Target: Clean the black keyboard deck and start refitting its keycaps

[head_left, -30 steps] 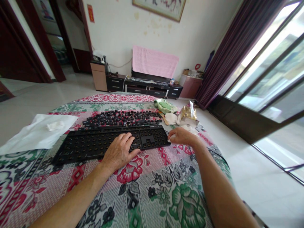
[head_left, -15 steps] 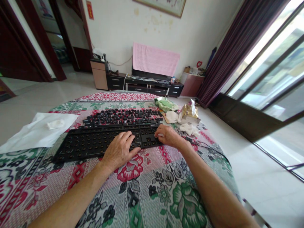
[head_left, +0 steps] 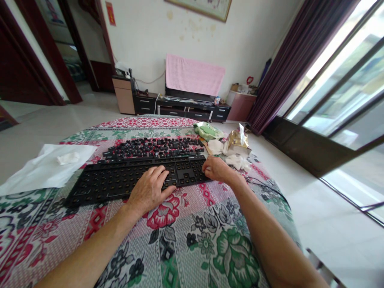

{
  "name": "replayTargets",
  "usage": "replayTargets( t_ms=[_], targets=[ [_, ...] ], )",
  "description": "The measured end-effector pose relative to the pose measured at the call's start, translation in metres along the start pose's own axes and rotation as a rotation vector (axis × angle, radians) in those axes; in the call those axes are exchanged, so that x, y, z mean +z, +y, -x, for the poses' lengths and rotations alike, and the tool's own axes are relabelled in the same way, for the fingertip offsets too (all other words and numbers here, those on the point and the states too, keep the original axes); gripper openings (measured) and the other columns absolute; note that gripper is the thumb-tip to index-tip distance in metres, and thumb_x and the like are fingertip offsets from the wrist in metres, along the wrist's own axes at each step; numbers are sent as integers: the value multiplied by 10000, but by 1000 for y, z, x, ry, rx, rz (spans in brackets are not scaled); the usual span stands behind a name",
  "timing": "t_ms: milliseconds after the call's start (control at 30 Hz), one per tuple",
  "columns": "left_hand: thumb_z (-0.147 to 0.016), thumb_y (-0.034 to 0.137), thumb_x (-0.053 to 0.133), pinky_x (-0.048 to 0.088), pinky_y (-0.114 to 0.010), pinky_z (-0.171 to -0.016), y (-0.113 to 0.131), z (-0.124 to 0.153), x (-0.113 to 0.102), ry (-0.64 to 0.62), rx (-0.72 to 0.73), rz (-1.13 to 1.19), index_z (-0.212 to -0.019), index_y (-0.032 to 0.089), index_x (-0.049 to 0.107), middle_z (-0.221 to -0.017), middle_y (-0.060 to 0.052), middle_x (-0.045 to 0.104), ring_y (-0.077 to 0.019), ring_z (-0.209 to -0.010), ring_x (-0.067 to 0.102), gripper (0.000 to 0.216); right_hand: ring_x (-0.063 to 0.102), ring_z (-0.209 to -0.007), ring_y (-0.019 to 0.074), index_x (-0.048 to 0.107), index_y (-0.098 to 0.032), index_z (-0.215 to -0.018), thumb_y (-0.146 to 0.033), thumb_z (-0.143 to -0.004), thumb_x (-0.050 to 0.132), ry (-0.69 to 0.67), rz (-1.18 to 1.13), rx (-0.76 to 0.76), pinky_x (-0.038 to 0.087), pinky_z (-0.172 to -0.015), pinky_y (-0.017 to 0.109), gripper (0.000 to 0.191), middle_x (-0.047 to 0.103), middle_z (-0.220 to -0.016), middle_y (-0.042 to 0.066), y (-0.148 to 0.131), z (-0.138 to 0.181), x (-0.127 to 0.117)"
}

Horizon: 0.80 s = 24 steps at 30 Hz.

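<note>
Keyboard [head_left: 120, 180] lies on the counter [head_left: 195, 240]; left hand [head_left: 148, 190] rests flat on it, fingers spread, holding nothing; right hand [head_left: 217, 170] touches its right end, fingers curled, contents we cannot tell; loose keys [head_left: 153, 147] lie behind.

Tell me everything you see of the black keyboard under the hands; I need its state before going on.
The keyboard is a black, plastic-looking full-size base with its keycaps off, showing rows of bare sockets. It lies flat on the floral tablecloth. The left hand rests flat on its near edge around the middle. The right hand, fingers curled, touches its right end. Loose keycaps lie heaped just behind it.
</note>
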<state>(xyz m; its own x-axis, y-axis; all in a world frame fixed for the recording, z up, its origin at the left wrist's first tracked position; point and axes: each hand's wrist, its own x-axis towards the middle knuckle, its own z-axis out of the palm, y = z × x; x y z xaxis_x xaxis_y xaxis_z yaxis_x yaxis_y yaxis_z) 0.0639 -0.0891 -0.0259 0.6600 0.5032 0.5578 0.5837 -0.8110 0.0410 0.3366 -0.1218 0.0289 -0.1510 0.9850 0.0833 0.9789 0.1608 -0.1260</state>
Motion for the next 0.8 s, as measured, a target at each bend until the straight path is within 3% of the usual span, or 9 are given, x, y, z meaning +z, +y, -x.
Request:
replayTargets(
  t_ms=[200,600,800],
  targets=[
    [-825,513,465,438,-430,-903,-1,1,1,10,4,-2,-1086,153,531,-1172,-115,538,-263,-1058,488,450,582,-622,145,737,-200,-728,-92,-604,502,-48,-13,85,424,-614,218,287,678,-666,28,14,1,0],
    [-824,518,465,435,-423,-902,-1,1,1,1,5,-11,-1086,154,532,-1171,-112,533,-258,-1056,487,453,559,-568,138,704,-198,-790,-113,-642,508,-104,6,215,371,-547,225,260,653,-633,35,6,6,-7],
    [-821,504,477,435,-419,-903,0,1,0,-33,-27,6,-1081,131,545,-1168,-121,536,-263,-1065,481,459,551,-599,156,690,-164,-789,-106,-644,503,44,42,266,367,-570,252,243,643,-653,64,12,7,-15]
  ],
)
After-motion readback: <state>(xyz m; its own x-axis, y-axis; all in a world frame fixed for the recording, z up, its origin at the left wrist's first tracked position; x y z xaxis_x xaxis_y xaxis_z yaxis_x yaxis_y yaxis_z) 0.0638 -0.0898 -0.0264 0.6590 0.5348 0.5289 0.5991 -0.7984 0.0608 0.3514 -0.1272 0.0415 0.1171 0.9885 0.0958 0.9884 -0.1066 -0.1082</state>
